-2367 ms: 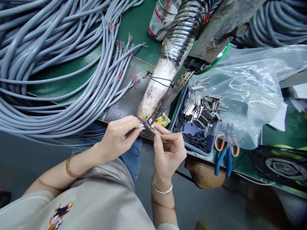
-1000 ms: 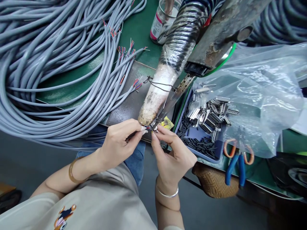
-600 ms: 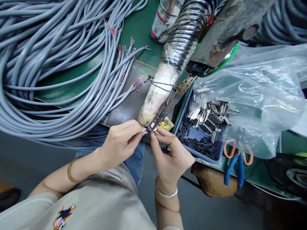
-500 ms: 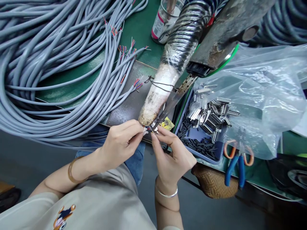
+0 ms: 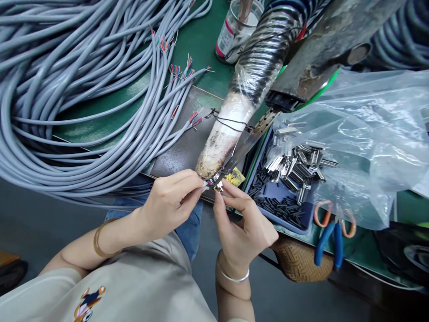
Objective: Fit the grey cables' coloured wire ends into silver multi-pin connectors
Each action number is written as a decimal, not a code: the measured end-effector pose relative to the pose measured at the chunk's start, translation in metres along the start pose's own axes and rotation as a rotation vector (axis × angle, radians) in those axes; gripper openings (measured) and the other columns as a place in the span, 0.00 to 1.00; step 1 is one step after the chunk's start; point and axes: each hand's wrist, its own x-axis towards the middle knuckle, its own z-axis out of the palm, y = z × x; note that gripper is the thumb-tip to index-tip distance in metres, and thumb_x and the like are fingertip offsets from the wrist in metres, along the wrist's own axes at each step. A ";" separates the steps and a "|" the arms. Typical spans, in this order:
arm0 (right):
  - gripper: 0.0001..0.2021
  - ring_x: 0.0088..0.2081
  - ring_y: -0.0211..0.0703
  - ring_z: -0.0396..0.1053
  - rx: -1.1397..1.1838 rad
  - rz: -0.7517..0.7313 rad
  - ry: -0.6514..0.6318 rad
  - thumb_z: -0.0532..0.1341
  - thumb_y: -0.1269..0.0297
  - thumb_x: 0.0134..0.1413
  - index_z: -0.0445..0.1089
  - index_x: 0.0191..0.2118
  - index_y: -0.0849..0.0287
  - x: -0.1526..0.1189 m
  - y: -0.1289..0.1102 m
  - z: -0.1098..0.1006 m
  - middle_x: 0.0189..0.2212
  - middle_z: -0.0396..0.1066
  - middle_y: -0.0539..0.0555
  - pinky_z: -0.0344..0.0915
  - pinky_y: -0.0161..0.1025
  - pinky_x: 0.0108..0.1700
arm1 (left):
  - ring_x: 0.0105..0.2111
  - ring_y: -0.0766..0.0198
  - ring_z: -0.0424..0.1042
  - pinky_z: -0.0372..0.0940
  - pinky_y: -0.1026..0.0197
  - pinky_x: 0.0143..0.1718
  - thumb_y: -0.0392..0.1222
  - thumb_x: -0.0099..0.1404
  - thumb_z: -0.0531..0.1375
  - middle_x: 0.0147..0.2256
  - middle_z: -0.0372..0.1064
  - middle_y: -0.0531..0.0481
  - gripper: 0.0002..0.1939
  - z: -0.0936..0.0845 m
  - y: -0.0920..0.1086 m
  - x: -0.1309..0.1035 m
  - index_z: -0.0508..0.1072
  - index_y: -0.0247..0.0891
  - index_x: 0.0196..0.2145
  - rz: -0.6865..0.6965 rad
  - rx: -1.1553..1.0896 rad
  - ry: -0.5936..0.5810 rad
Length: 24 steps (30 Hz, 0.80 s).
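At the table's front edge my left hand point(image 5: 174, 197) is closed, pinching thin coloured wires point(image 5: 208, 182) between thumb and fingers. My right hand point(image 5: 243, 219) pinches a small metal connector point(image 5: 219, 184) by its edge, just right of the wires. The tip of a fixed soldering iron point(image 5: 243, 147) comes down from the upper right to where wires and connector meet. A whitish hose nozzle point(image 5: 221, 134) ends right above my left fingertips. My fingers hide most of the connector and the rest of the wires' run.
A large heap of grey cables point(image 5: 100, 129) with stripped ends lies left. On the right, a blue tray point(image 5: 273, 192) holds black tubing pieces and metal connectors point(image 5: 301, 165), beside a plastic bag point(image 5: 365, 147). Blue-handled pliers point(image 5: 330, 243) overhang the edge. A jar point(image 5: 234, 33) stands behind.
The view has shifted slightly, so the table's things appear a little farther right. Both hands stay pinched at the iron's tip, with a little more of the connector showing.
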 end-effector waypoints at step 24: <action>0.10 0.38 0.40 0.84 0.051 0.011 -0.022 0.71 0.74 0.58 0.71 0.36 0.54 -0.008 0.005 0.007 0.39 0.84 0.49 0.77 0.31 0.38 | 0.26 0.70 0.68 0.64 0.68 0.29 0.25 0.66 0.61 0.30 0.74 0.51 0.07 -0.003 0.000 -0.003 0.74 0.34 0.33 -0.109 -0.126 -0.048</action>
